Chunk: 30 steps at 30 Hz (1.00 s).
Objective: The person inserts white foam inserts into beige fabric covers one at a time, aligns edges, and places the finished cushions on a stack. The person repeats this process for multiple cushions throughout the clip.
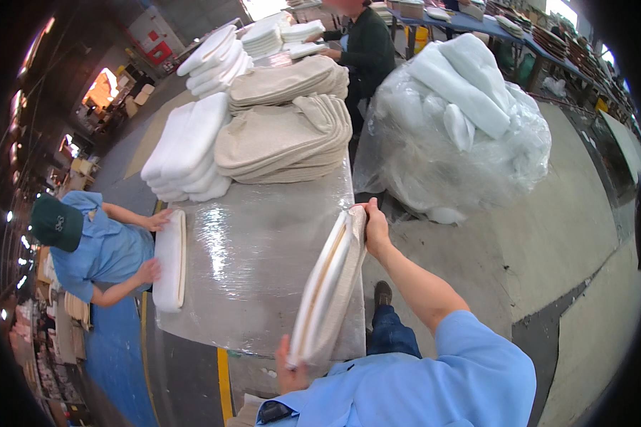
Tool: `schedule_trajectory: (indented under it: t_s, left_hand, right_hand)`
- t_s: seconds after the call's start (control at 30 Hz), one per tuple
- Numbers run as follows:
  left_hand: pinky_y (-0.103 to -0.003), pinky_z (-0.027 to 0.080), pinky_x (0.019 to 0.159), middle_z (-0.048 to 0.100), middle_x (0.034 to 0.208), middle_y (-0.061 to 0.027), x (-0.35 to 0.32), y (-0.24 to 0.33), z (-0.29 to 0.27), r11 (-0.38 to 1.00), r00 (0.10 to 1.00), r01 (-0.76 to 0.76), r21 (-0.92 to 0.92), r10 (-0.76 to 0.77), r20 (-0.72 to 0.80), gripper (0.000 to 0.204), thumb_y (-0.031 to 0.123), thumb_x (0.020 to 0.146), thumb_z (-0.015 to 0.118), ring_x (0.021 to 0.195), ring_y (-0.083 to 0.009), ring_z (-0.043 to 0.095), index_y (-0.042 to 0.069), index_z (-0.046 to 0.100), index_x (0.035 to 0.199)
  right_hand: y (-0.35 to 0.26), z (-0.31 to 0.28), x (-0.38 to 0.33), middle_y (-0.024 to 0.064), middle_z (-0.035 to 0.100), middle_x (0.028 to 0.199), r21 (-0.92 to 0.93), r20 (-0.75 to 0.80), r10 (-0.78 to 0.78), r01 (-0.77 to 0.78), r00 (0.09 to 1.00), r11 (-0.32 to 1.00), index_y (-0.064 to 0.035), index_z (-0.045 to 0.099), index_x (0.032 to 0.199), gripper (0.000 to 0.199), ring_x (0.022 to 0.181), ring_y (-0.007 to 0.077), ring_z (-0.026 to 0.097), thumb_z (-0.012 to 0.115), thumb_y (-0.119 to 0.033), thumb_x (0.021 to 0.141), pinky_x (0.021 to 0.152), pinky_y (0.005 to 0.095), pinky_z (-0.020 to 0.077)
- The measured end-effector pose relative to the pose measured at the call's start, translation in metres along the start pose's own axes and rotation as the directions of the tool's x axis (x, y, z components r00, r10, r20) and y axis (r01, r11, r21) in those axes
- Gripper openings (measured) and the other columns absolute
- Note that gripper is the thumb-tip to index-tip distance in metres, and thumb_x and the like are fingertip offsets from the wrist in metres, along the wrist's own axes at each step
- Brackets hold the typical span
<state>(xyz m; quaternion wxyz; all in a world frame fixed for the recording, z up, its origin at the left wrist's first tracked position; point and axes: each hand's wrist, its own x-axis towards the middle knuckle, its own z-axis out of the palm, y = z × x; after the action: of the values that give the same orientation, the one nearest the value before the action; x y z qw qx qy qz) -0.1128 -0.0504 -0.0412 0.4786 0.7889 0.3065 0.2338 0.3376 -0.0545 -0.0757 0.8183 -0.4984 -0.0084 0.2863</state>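
Honestly can't read any words or numbers here. There's a small pale emblem (pixel 60 222) on the dark green cap (pixel 51 226) at the left (way too tiny to make out), plus a red-and-white panel (pixel 162 52) in the upper-left background, whose markings are just too small to tell.

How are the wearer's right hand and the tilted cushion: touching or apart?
Touching: the head view shows the right hand gripping the cushion at its far end.

1 fisheye view, head-worn, facing down, hands (pixel 377 226) near
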Motion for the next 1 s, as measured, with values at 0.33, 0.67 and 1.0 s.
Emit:
schedule_trajectory:
  t_s: [0.33, 0.67, 1.0]
  left_hand:
    - [-0.035, 0.035, 0.118, 0.055, 0.142, -0.0115, 0.068, -0.007, 0.053, 0.892, 0.938, 0.26, -0.369, -0.143, 0.315, 0.047, 0.033, 0.113, 0.051, 0.131, -0.0221, 0.053, 0.001, 0.051, 0.148]
    - [-0.039, 0.04, 0.119, 0.059, 0.148, -0.0174, 0.331, 0.073, 0.124, 0.965, 0.952, -0.23, -0.123, 0.249, 0.178, 0.04, 0.008, 0.103, 0.057, 0.141, -0.0289, 0.054, -0.001, 0.061, 0.142]
    - [-0.035, 0.048, 0.109, 0.067, 0.134, -0.0112, 0.379, 0.078, 0.138, 0.965, 0.84, -0.235, -0.114, 0.261, 0.476, 0.029, 0.003, 0.1, 0.062, 0.125, -0.0213, 0.064, 0.001, 0.074, 0.125]
  right_hand:
    - [0.028, 0.019, 0.038, 0.0064, 0.077, 0.095, -0.161, 0.039, -0.119, 0.124, 0.992, 0.979, -0.0009, 0.077, 0.109, 0.068, 0.082, 0.0161, 0.069, 0.038, -0.056, 0.115, 0.077, 0.0341, 0.0545]
    - [-0.022, 0.019, -0.054, 0.0089, 0.069, 0.129, -0.179, 0.205, -0.036, 0.073, 0.978, 0.981, 0.007, 0.059, 0.144, 0.05, 0.12, 0.0171, 0.064, 0.062, -0.029, 0.109, 0.107, 0.0308, 0.0468]
    - [-0.054, 0.013, -0.008, 0.0213, 0.066, 0.078, -0.753, 0.248, 0.087, 0.135, 0.965, 0.644, 0.0032, 0.068, 0.094, 0.036, 0.075, 0.0314, 0.066, 0.068, -0.033, 0.097, 0.071, 0.0436, 0.0503]
